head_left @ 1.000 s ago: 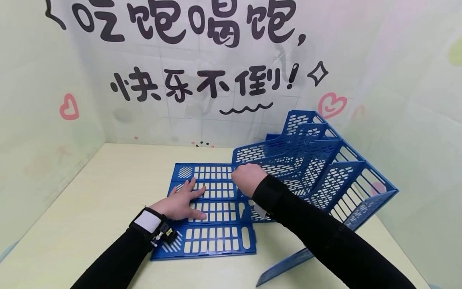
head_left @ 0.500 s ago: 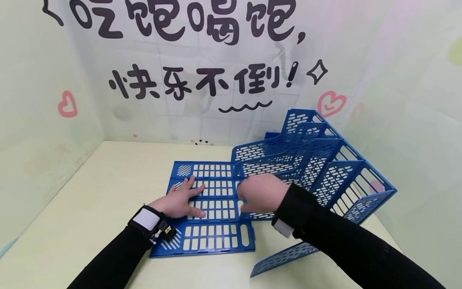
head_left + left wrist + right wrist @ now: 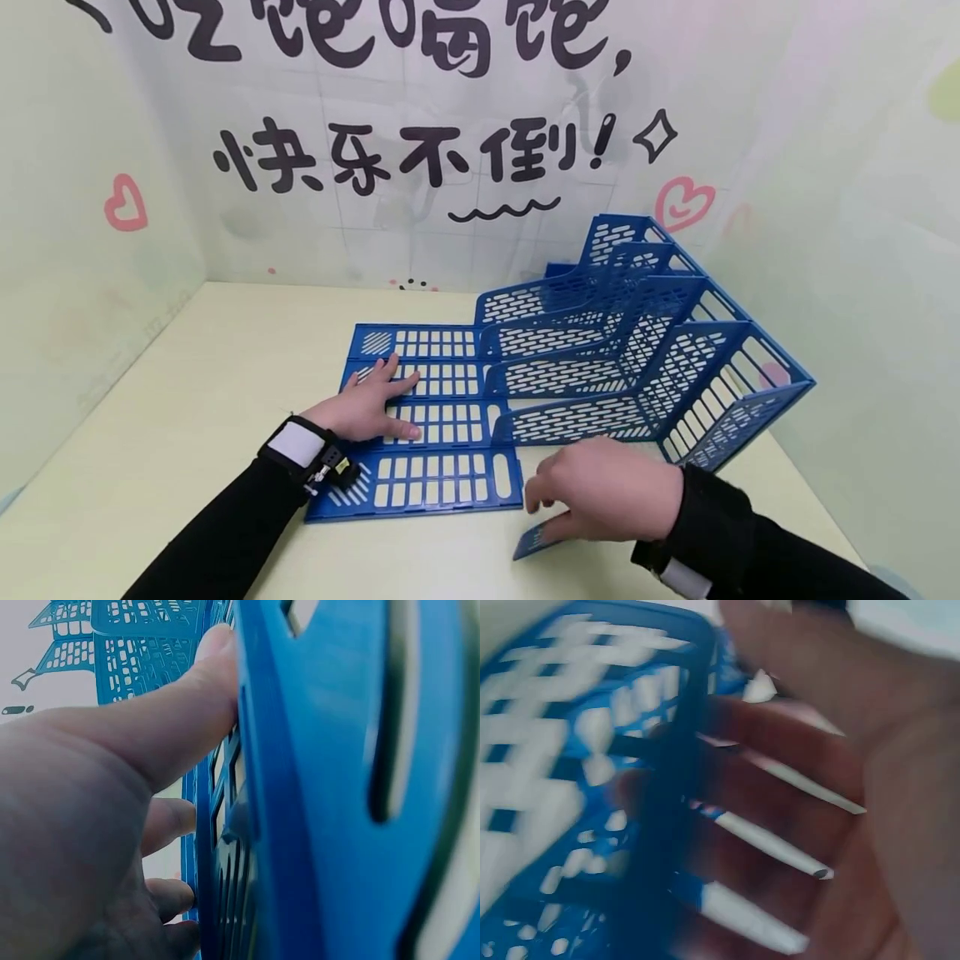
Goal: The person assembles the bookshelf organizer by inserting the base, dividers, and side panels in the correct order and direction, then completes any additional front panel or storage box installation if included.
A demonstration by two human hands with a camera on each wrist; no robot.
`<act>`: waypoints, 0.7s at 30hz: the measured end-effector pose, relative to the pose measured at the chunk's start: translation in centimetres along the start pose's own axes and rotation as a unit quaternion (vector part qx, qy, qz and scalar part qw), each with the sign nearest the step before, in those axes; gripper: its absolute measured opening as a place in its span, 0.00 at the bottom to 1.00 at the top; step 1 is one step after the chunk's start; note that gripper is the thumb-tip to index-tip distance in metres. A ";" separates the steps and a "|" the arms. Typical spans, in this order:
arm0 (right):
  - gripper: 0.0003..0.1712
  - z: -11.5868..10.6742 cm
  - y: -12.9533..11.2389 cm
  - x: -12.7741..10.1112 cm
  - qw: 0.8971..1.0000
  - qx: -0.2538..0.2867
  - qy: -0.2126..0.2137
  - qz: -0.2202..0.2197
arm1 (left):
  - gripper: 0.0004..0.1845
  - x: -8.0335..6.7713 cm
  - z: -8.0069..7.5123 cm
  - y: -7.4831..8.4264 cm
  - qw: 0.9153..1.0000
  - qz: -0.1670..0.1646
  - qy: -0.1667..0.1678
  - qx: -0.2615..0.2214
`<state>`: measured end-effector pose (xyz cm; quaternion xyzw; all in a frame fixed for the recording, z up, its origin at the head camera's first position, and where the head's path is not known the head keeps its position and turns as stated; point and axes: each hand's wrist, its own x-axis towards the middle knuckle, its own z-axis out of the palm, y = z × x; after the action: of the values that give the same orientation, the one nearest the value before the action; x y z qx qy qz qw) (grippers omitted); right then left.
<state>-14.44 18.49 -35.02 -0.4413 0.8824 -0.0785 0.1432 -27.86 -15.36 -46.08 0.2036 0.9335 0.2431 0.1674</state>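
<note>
A blue lattice plastic file rack [image 3: 570, 379] has several upright dividers. Its flat panel section [image 3: 429, 421] lies on the table at left. My left hand [image 3: 367, 406] rests on that section, fingers spread. In the left wrist view, the thumb [image 3: 176, 712] lies along the blue plastic. My right hand [image 3: 600, 492] is curled round the free end of the front divider panel [image 3: 531, 542], covering most of it in the head view. In the blurred right wrist view, fingers [image 3: 772, 780] pass behind the edge of the panel [image 3: 562, 705]; fingertips show through its holes.
The pale tabletop [image 3: 187, 400] extends left and in front of the rack. A white printed cloth [image 3: 390, 233] hangs behind, with pale side walls. The rack's slatted back [image 3: 708, 421] stands at right near the right wall.
My right hand has come from the rack's flat section, right and toward me, to the front divider panel. The left hand stays in place. The head view tilts slightly down.
</note>
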 end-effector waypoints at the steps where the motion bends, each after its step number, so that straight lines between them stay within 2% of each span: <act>1: 0.05 0.6 0.0 -0.2 0.999 -0.021 0.025 -0.009 | 0.55 0.0 -0.1 0.0 1.000 0.000 0.000 0.002; 2: 0.01 1.1 0.0 -0.4 0.997 -0.045 0.053 -0.015 | 0.55 0.0 -0.2 -0.1 1.000 0.000 0.000 0.002; 4: 0.06 1.8 0.0 -0.3 0.990 -0.089 0.112 -0.016 | 0.55 -0.1 -0.2 0.0 1.000 0.001 -0.002 -0.002; 7: 0.08 2.4 0.2 -0.1 0.980 -0.117 0.161 -0.009 | 0.56 -0.2 0.0 0.0 1.000 0.001 -0.006 -0.006; 13: 0.07 2.4 0.9 0.3 0.976 -0.124 0.176 -0.001 | 0.56 -0.1 0.2 -0.3 1.000 0.001 -0.003 -0.006; 21: 0.05 2.4 1.4 0.3 0.989 -0.054 0.139 -0.005 | 0.55 0.0 -0.1 -0.3 1.000 0.004 -0.005 -0.006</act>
<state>-14.90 19.11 -37.67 -0.4378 0.8943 -0.0919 -0.0059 -28.02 -15.63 -46.15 0.2076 0.9303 0.2485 0.1722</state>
